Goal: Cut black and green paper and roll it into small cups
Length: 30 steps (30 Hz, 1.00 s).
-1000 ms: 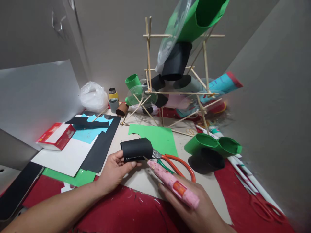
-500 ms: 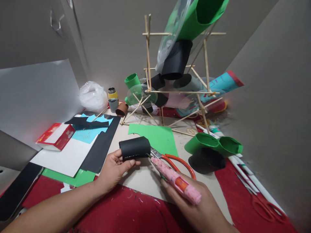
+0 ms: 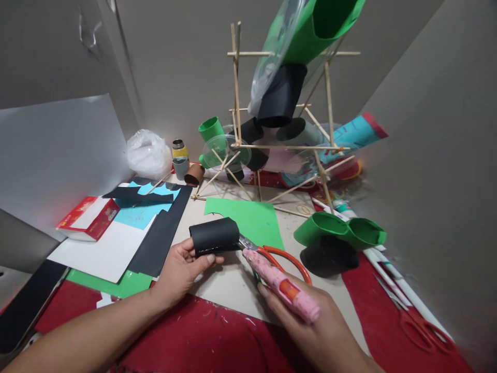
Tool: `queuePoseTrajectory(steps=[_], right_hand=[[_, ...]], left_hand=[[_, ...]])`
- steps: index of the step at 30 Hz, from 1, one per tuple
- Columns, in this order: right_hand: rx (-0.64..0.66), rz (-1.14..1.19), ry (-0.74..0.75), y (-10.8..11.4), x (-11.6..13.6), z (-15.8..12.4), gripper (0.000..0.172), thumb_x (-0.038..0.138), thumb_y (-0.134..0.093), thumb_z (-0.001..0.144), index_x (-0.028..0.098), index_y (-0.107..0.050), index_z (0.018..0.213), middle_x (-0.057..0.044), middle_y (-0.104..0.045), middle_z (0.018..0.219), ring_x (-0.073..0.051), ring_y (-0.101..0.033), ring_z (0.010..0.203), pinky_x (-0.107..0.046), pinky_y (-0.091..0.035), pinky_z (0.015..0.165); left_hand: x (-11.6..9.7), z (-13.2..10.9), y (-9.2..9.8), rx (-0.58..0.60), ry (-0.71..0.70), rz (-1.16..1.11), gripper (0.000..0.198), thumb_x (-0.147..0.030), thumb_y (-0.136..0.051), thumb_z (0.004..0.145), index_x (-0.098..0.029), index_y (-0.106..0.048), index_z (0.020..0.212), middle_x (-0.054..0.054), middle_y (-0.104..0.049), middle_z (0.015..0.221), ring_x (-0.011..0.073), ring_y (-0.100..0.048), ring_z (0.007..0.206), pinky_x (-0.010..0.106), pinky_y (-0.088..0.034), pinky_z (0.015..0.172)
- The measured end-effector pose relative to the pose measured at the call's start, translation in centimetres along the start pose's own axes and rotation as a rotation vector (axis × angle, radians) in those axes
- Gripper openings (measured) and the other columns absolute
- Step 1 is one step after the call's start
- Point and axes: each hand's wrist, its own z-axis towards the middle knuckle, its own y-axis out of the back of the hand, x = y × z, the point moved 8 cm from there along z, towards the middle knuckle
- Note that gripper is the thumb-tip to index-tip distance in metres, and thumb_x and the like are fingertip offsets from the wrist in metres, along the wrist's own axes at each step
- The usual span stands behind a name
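Observation:
My left hand (image 3: 184,267) holds a black rolled tube (image 3: 215,237) at its left end, fingers inside and thumb along the lower edge. A shiny wet line runs along that edge. My right hand (image 3: 310,316) is wrapped round a pink glue gun (image 3: 272,277) with an orange patch, its front directed at the tube's right end. My grip on its handle is mostly hidden. Just behind it lie orange-handled scissors (image 3: 285,254), their blades close to the tube. A green sheet (image 3: 256,220) with a curved cutout lies beyond.
A wooden-stick frame (image 3: 291,148) with discs and green and black tubes stands at the back. Joined green tubes (image 3: 330,228) rest at right above a black one. At left are a red box (image 3: 88,220) and paper sheets; red-handled scissors (image 3: 425,331) lie far right.
The glue gun's front has drawn back slightly from the tube's right end, with my right hand shifting a little. My left hand and the black tube stay nearly in place.

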Motion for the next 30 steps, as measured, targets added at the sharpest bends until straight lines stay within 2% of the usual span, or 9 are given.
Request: queuePoseTrajectory(steps=[7, 14, 19, 22, 27, 30], right_hand=[[-0.029, -0.023, 0.006, 0.1, -0.1, -0.1, 0.025, 0.024, -0.054, 0.090, 0.025, -0.074, 0.106, -0.006, -0.076, 0.083, -0.024, -0.075, 0.077, -0.026, -0.061, 0.060], [-0.001, -0.038, 0.041, -0.3, 0.7, -0.2, 0.027, 0.023, -0.054, 0.090, 0.025, -0.072, 0.109, -0.006, -0.077, 0.081, -0.024, -0.075, 0.073, -0.027, -0.061, 0.061], [0.019, -0.013, 0.032, -0.7, 0.6, -0.4, 0.022, 0.023, -0.055, 0.089, 0.025, -0.074, 0.101, -0.006, -0.075, 0.077, -0.025, -0.074, 0.076, -0.029, -0.062, 0.064], [0.031, -0.026, 0.012, -0.7, 0.3, -0.5, 0.021, 0.024, -0.055, 0.089, 0.025, -0.074, 0.097, -0.005, -0.074, 0.073, -0.025, -0.074, 0.076, -0.029, -0.061, 0.064], [-0.002, -0.084, 0.016, 0.1, 0.0, -0.1, 0.024, 0.026, -0.053, 0.091, 0.025, -0.072, 0.104, -0.005, -0.074, 0.074, -0.023, -0.073, 0.068, -0.028, -0.059, 0.059], [-0.004, -0.134, 0.047, 0.7, 0.1, -0.4, 0.022, 0.028, -0.052, 0.091, 0.025, -0.072, 0.099, -0.005, -0.072, 0.071, -0.022, -0.070, 0.061, -0.028, -0.056, 0.054]], left_hand=[[0.1, -0.1, 0.1, -0.012, 0.010, 0.009, 0.032, -0.026, -0.081, 0.072, -0.012, -0.070, 0.098, 0.008, -0.078, 0.086, 0.0210, -0.075, 0.083, 0.027, -0.057, 0.075], [0.2, 0.0, 0.2, -0.017, 0.005, 0.036, 0.031, -0.025, -0.081, 0.072, -0.012, -0.071, 0.098, 0.010, -0.078, 0.084, 0.0235, -0.075, 0.083, 0.031, -0.058, 0.077], [0.3, 0.0, -0.2, 0.008, 0.011, 0.027, 0.032, -0.025, -0.081, 0.071, -0.011, -0.072, 0.098, 0.010, -0.078, 0.085, 0.0239, -0.075, 0.083, 0.034, -0.058, 0.079], [0.3, -0.1, -0.1, 0.000, 0.015, 0.031, 0.033, -0.025, -0.082, 0.071, -0.012, -0.072, 0.099, 0.009, -0.078, 0.084, 0.0235, -0.075, 0.083, 0.033, -0.058, 0.078], [0.1, 0.1, 0.4, -0.021, 0.017, 0.014, 0.031, -0.025, -0.081, 0.073, -0.011, -0.071, 0.098, 0.009, -0.078, 0.084, 0.0211, -0.075, 0.082, 0.028, -0.058, 0.075], [0.0, 0.4, 0.8, -0.048, 0.026, -0.045, 0.032, -0.024, -0.082, 0.073, -0.011, -0.070, 0.099, 0.009, -0.078, 0.083, 0.0193, -0.075, 0.081, 0.026, -0.058, 0.073]])
